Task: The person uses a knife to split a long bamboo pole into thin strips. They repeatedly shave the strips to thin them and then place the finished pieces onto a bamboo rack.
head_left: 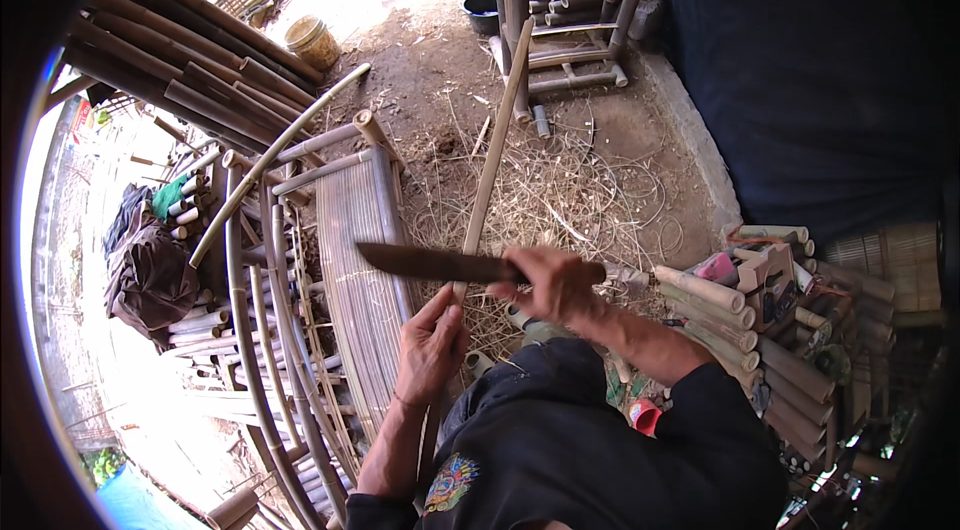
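My right hand (pixel 555 282) is wrapped round the handle of a large dark-bladed machete (pixel 430 263), its blade pointing left. The blade lies across a long split bamboo strip (pixel 490 165), close above my left hand (pixel 433 342). Between thumb and fingers, my left hand pinches the near end of that strip. From there the strip runs up and away toward a bamboo frame. Whether the edge is cutting into the strip I cannot tell.
A slatted bamboo bench (pixel 355 230) stands at my left. Thin shavings (pixel 590 190) litter the dirt floor ahead. Cut bamboo poles (pixel 715 305) are stacked at my right, near a red cup (pixel 645 417). A bamboo rack (pixel 570 80) stands ahead, beside a dark curtain (pixel 810 70).
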{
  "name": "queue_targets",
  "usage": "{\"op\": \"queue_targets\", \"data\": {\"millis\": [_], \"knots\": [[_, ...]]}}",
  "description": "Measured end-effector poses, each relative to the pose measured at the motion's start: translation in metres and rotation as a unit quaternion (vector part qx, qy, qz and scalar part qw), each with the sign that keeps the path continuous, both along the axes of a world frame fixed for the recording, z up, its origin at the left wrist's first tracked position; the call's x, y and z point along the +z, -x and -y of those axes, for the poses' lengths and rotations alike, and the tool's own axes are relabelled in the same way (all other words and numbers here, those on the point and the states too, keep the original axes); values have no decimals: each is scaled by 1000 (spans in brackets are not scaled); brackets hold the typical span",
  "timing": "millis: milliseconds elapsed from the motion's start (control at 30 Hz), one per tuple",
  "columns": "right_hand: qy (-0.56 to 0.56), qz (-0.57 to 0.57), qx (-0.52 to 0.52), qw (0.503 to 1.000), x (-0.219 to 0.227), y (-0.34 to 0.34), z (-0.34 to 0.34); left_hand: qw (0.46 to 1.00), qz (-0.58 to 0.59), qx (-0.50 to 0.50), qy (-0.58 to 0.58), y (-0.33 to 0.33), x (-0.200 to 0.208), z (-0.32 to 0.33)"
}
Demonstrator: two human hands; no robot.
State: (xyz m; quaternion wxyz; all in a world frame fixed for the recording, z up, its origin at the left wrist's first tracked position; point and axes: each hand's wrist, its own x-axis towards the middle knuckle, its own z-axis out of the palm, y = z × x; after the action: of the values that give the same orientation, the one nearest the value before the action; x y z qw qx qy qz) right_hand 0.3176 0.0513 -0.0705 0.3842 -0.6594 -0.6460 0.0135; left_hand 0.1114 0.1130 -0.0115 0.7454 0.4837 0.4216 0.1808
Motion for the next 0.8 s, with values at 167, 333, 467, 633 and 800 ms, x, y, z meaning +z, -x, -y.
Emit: {"op": "queue_targets", "data": {"millis": [167, 333, 467, 633, 800], "knots": [[75, -110, -53, 990, 11, 2, -3, 1000, 0, -17, -14, 20, 8, 16], [56, -93, -144, 984, 5, -54, -9, 998, -6, -58, -20, 47, 11, 42], [48, -89, -181, 978, 12, -102, -5, 996, 12, -87, -1, 70, 10, 54], [99, -142, -254, 952, 9, -189, 5, 991, -30, -124, -33, 101, 11, 72], [84, -428, -288, 853, 17, -220, -15, 980, -29, -79, -180, 105, 50, 43]]}}
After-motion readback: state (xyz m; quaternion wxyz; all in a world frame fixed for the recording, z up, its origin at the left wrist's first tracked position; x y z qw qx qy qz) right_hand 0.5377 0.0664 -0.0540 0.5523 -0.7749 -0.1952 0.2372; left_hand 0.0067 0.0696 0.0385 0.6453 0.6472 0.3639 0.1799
